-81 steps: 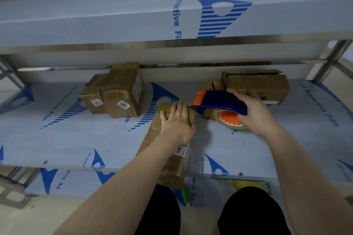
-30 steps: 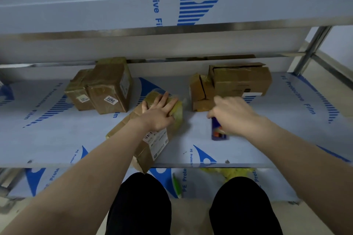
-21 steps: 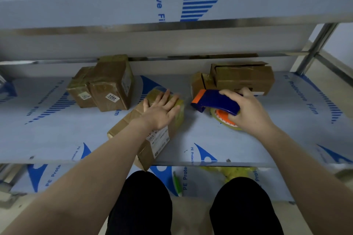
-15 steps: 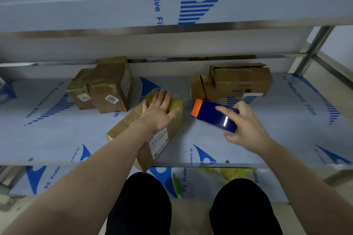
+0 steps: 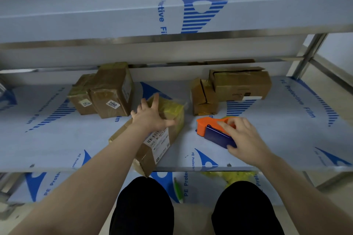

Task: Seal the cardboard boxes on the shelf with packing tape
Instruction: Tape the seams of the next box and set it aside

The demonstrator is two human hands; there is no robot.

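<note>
The left hand (image 5: 150,117) lies flat with fingers spread on the far end of the box (image 5: 162,139), pressing it to the shelf (image 5: 57,139). The box runs slantwise. Its near corner overhangs the shelf's front edge under the left forearm, and its far end, glossy with yellowish tape, points away and to the right.

The right hand (image 5: 246,139) grips the dispenser (image 5: 212,131), fingers curled over its top. The dispenser sits just right of the box, not touching it, with its orange head toward the left hand.

The right hand is the one to work. The next pass likely means carrying the head leftward onto the box, then drawing along its long axis.

Beyond the left hand stands a taped pair (image 5: 107,93). Beyond the right hand is a looser pair (image 5: 238,86), whose flaps look unsealed.
</note>
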